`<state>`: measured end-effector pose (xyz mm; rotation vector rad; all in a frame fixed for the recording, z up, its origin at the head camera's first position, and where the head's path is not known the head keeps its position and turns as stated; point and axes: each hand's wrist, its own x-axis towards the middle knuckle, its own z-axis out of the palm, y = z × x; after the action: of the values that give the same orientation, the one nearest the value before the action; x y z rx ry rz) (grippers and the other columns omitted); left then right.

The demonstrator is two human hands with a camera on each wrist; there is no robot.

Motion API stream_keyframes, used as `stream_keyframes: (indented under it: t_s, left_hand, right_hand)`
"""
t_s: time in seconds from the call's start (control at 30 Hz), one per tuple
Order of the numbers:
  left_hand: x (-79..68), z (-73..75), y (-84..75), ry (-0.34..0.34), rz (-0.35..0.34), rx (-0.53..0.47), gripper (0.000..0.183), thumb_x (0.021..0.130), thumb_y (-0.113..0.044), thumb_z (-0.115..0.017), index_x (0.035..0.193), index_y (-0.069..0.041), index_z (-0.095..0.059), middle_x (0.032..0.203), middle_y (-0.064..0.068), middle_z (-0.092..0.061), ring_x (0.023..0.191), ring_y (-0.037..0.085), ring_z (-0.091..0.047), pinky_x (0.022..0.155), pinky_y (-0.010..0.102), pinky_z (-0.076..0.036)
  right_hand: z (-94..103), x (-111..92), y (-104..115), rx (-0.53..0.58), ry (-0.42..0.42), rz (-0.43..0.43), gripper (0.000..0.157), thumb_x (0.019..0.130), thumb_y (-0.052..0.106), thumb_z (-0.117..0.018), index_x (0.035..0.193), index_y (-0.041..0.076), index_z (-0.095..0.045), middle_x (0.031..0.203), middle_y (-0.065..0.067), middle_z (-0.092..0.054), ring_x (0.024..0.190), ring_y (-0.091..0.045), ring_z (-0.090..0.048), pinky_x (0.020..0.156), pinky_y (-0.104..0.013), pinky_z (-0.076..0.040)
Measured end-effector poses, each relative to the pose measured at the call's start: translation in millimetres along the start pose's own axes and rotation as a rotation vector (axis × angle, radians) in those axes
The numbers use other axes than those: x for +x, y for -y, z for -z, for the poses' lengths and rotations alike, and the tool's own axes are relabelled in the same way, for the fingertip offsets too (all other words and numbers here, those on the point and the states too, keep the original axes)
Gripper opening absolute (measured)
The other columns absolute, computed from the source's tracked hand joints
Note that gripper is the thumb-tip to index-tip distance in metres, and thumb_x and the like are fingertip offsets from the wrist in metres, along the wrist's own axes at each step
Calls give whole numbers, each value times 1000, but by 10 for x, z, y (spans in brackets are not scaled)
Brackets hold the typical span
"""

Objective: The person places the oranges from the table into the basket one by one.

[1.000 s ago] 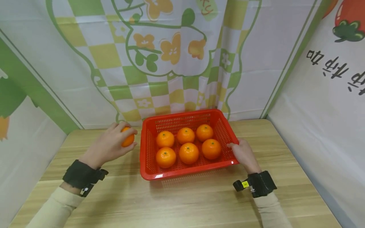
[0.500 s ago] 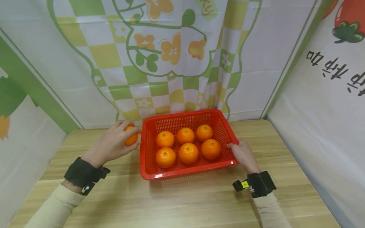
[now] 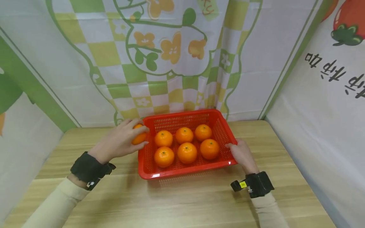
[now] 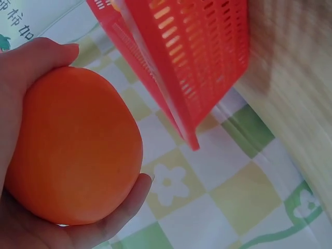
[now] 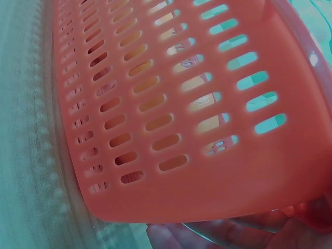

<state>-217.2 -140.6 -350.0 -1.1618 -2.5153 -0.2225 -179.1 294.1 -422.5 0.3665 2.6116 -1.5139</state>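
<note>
My left hand [image 3: 121, 139] holds an orange [image 3: 138, 136] at the left rim of a red plastic basket [image 3: 188, 170]. In the left wrist view thumb and fingers curl round the smooth orange [image 4: 78, 148], and the slotted basket wall [image 4: 207, 57] rises beside it. Several oranges [image 3: 187, 153] sit inside the basket in two rows, their green stem ends upward. My right hand [image 3: 242, 155] grips the basket's right rim, with the thumb over the inside. From the right wrist, the slotted wall [image 5: 218, 181] fills most of the picture and fingers [image 5: 254, 236] show beneath its edge.
The basket is on a light wood table [image 3: 182, 202]. Behind it hangs a checked green-and-yellow curtain [image 3: 171, 91]. A printed white cloth [image 3: 319, 133] closes off the right side, and another white cloth [image 3: 25, 152] the left.
The left hand has moved rightward with the orange, from beside the basket to its left rim. The right hand keeps its grip, and the oranges in the basket stay in place.
</note>
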Motion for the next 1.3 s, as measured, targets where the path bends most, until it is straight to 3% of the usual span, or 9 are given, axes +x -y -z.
stream_keyframes:
  t_s: [0.27, 0.5, 0.6, 0.73, 0.9, 1.13, 1.3]
  left_hand:
    - [85, -11, -57, 3, -40, -9, 34, 87, -31, -85, 113, -13, -74, 109, 10, -64, 97, 34, -62, 83, 47, -58]
    - [315, -6, -141, -33, -167, -36, 35, 85, -29, -88, 110, -12, -71, 105, 8, -63, 98, 31, -60, 90, 45, -54]
    - [401, -5, -185, -43, -202, -34, 37, 84, -32, -89, 109, -11, -72, 104, 9, -63, 95, 31, -60, 85, 44, -54]
    - [466, -13, -258, 6, -214, -22, 37, 86, -32, -88, 112, -12, -70, 106, 9, -63, 93, 30, -57, 79, 40, -52]
    - [573, -45, -355, 98, -211, -12, 46, 86, -33, -88, 121, -12, -66, 117, 10, -62, 101, 31, -54, 86, 39, -52]
    - [763, -97, -439, 115, -261, -11, 43, 87, -33, -87, 119, -13, -66, 118, 9, -61, 103, 31, -55, 89, 38, -52]
    - [844, -133, -465, 149, -259, -14, 38, 90, -33, -84, 117, -14, -67, 115, 7, -60, 98, 29, -54, 86, 35, -50]
  right_hand:
    - [-32, -18, -2, 10, 8, 4, 40, 102, 21, -53, 131, -5, -60, 117, -21, -71, 94, -26, -71, 74, -26, -54]
    - [27, -27, 13, 7, 11, -12, 43, 103, 23, -51, 136, -4, -57, 123, -22, -69, 97, -27, -71, 74, -26, -54]
    - [34, -21, 12, 11, 13, -11, 43, 104, 23, -51, 136, -4, -57, 122, -22, -69, 95, -27, -71, 74, -26, -55]
    - [18, -15, 1, 10, 21, -11, 42, 104, 22, -51, 135, -5, -57, 120, -22, -70, 93, -26, -72, 73, -26, -56]
    - [9, -12, -4, 12, 19, -7, 42, 103, 23, -51, 134, -5, -58, 119, -21, -70, 92, -25, -71, 73, -26, -56]
    - [24, -12, -7, 4, 20, -9, 42, 104, 23, -51, 135, -4, -57, 120, -21, -70, 94, -25, -71, 74, -26, -55]
    - [1, -10, -8, -7, 16, -6, 41, 103, 22, -51, 133, -5, -59, 115, -19, -71, 91, -24, -71, 74, -26, -55]
